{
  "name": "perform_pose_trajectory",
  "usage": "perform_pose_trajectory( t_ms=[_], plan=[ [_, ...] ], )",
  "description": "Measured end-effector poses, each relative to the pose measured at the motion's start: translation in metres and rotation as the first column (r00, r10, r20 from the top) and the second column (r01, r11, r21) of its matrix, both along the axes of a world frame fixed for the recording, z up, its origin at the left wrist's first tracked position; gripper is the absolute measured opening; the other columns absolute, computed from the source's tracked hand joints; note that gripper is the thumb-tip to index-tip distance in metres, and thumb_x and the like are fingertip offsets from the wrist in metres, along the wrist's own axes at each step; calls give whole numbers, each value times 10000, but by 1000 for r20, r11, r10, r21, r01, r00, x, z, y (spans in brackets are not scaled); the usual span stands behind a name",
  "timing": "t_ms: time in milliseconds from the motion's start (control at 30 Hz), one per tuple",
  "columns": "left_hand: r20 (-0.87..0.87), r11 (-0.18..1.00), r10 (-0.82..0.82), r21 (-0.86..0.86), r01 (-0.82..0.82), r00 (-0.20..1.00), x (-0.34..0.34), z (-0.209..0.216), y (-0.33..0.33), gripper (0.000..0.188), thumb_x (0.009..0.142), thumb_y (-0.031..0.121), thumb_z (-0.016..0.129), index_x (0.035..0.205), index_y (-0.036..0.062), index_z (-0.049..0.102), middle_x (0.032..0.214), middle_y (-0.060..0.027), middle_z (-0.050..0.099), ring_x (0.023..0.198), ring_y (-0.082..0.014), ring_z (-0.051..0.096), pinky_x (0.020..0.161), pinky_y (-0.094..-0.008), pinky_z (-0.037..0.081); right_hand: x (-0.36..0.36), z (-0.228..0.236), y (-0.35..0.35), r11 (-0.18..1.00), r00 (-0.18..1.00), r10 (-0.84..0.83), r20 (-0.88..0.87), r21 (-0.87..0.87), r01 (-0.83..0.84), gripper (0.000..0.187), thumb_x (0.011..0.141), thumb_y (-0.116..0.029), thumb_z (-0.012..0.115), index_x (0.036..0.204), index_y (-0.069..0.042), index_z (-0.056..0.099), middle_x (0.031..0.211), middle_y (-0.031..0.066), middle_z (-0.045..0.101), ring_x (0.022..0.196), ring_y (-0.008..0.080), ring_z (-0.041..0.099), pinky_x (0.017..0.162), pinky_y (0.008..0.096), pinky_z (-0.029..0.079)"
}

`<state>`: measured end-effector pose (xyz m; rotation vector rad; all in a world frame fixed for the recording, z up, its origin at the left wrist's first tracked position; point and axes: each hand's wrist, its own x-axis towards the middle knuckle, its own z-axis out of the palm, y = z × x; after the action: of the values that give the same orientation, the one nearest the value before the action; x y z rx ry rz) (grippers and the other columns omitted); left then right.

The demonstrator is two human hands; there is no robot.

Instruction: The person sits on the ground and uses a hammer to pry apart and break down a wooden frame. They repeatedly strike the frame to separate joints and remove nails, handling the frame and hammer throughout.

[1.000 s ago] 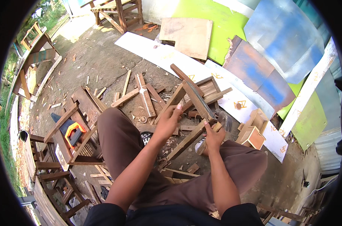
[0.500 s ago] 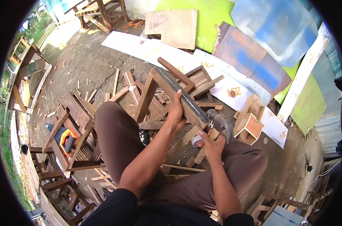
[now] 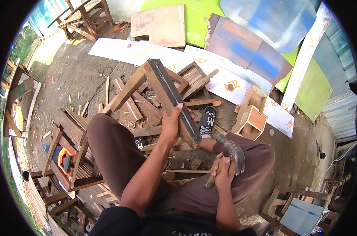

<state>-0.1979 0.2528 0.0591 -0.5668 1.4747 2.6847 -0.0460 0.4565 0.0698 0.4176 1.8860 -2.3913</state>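
Note:
My left hand grips a wooden frame piece, two bars joined at a corner, one with a black-painted face. The joined corner points up and away from me. One bar slants down to the left toward my left knee, and the other runs down past my fingers. My right hand is wrapped round the wooden handle of a claw hammer, close under its worn metal head. The hammer is over my right thigh, apart from the wood.
An orange-handled saw rests in a wooden frame at the left. Small wooden boxes stand to the right on a long white board. Loose wood strips litter the ground ahead. A wooden stool stands far left.
The hammer has come down toward me, away from the wood's end. The frame piece has tilted, its corner shifting left and up and its near end dropping. The whole view has shifted slightly.

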Motion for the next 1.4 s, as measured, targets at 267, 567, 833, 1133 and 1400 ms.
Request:
perform_pose_trajectory(
  t_ms=[267,567,833,1133,1400],
  plan=[
    [-105,994,83,-65,-90,991,7,20,5,387,1015,300,684,1134,-52,579,926,-189,713,795,-321,773,680,-461,663,39,25,9,848,966,201,-165,522,-87,220,984,-130,602,1110,49,622,797,108,628,646,208,643,620,306,496],
    [-173,990,139,10,-140,975,4,11,21,366,1016,228,707,1181,-31,508,892,-180,690,704,-327,761,598,-450,648,35,31,10,683,803,403,-439,728,56,225,936,-144,688,1083,23,657,748,161,622,609,358,665,592,422,517],
    [-175,989,148,13,-148,973,13,6,22,321,1006,191,701,1157,-35,530,886,-164,691,677,-288,738,615,-426,636,35,3,12,772,885,191,-424,622,132,211,951,-176,682,1003,28,664,756,160,655,602,355,677,585,420,550],
    [-249,982,189,63,-179,950,0,14,12,307,1006,180,698,1153,-35,535,888,-191,694,683,-311,743,633,-448,639,1,15,3,618,912,202,-357,769,164,195,920,-143,709,968,42,668,779,173,653,592,361,652,539,404,515],
    [-155,981,194,33,-191,969,8,0,13,355,993,227,654,1182,-30,498,877,-210,680,710,-357,762,640,-464,656,-2,24,1,549,804,381,-457,811,201,177,937,-73,660,1046,64,637,741,208,657,638,383,709,607,425,544]
  ],
)
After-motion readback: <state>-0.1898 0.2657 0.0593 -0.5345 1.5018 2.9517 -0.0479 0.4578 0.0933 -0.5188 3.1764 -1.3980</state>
